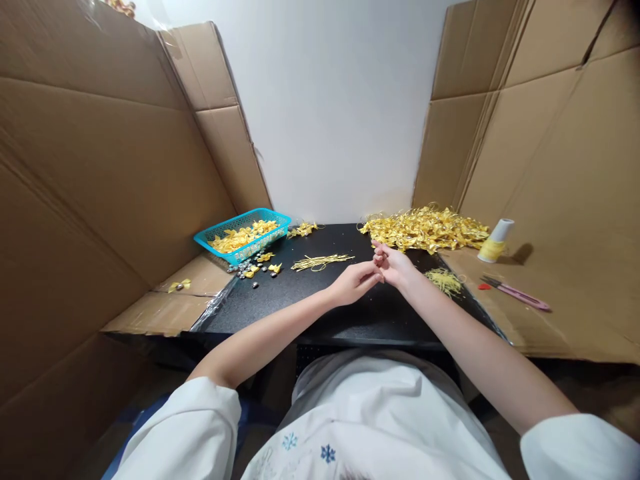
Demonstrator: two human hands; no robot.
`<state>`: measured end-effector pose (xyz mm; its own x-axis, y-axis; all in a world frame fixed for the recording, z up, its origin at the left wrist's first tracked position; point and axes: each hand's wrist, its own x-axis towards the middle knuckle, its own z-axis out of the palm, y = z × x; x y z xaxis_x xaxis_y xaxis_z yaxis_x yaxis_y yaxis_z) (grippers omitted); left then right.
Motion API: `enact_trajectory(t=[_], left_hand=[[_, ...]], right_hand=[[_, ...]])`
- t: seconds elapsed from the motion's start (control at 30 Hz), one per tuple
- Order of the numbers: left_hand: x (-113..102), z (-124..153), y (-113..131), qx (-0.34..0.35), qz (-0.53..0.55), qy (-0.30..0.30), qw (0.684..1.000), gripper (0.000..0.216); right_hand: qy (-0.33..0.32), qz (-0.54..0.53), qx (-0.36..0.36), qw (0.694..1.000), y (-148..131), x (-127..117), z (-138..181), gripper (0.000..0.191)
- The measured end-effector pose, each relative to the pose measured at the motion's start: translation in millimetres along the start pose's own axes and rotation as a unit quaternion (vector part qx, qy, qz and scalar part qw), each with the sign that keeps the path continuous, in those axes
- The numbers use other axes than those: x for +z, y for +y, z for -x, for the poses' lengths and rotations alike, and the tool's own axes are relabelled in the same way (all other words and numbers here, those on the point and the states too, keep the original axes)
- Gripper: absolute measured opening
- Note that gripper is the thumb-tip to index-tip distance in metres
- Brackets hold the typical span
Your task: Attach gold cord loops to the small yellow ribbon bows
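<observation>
My left hand and my right hand meet over the middle of the black table. Both have their fingers pinched together, close to each other; whatever lies between the fingertips is too small or hidden to make out. Just beyond my left hand lies a bundle of thin gold cords. A large heap of gold ribbon bows sits behind my right hand. Near my right wrist is a small pile of short yellow thread pieces.
A blue basket of gold bows stands at back left, with several dark shiny beads before it. At right are a spool of yellow thread and pink-handled snips. Cardboard walls flank both sides.
</observation>
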<state>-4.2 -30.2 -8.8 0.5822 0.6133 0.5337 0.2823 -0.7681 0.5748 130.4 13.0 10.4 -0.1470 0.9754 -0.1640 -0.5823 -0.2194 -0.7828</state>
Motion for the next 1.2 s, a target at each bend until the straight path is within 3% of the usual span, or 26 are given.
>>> enact_trajectory(t=[0.1,0.17,0.23,0.33,0.4,0.47,0.63,0.87,1.03,1.1,1.2], left_hand=[[-18,13,-12,0.010,-0.053,0.029,0.998,0.031],[-51,26,-28,-0.076,-0.133,0.094,0.984,0.038],[-97,43,-48,-0.207,-0.251,0.110,0.939,0.029],[-166,68,-70,-0.384,-0.388,0.032,0.837,0.016],[-196,79,-76,-0.480,-0.394,-0.024,0.784,0.015],[-207,83,-78,-0.520,-0.383,-0.037,0.763,0.022],[-200,79,-85,-0.555,-0.342,0.073,0.754,0.033],[-190,75,-83,-0.548,-0.197,0.120,0.804,0.028],[-134,36,-65,-0.407,0.107,0.254,0.871,0.036],[-104,14,-56,-0.343,0.188,0.249,0.886,0.043],[-65,-9,-45,-0.319,0.259,0.211,0.887,0.051]], right_hand=[[0.020,0.072,-0.005,0.997,1,3,4,0.024],[0.009,0.181,-0.056,0.982,1,-1,6,0.027],[0.000,0.313,-0.146,0.938,0,-9,6,0.031],[-0.034,0.495,-0.262,0.828,-2,-23,7,0.034],[-0.077,0.559,-0.272,0.779,-2,-29,7,0.033],[-0.106,0.578,-0.279,0.759,1,-33,8,0.032],[-0.105,0.565,-0.338,0.745,12,-39,9,0.035],[-0.131,0.493,-0.328,0.795,20,-39,14,0.033],[-0.155,0.424,-0.316,0.835,21,-32,21,0.034],[-0.146,0.392,-0.313,0.853,20,-32,20,0.035],[-0.133,0.349,-0.314,0.873,19,-34,17,0.035]])
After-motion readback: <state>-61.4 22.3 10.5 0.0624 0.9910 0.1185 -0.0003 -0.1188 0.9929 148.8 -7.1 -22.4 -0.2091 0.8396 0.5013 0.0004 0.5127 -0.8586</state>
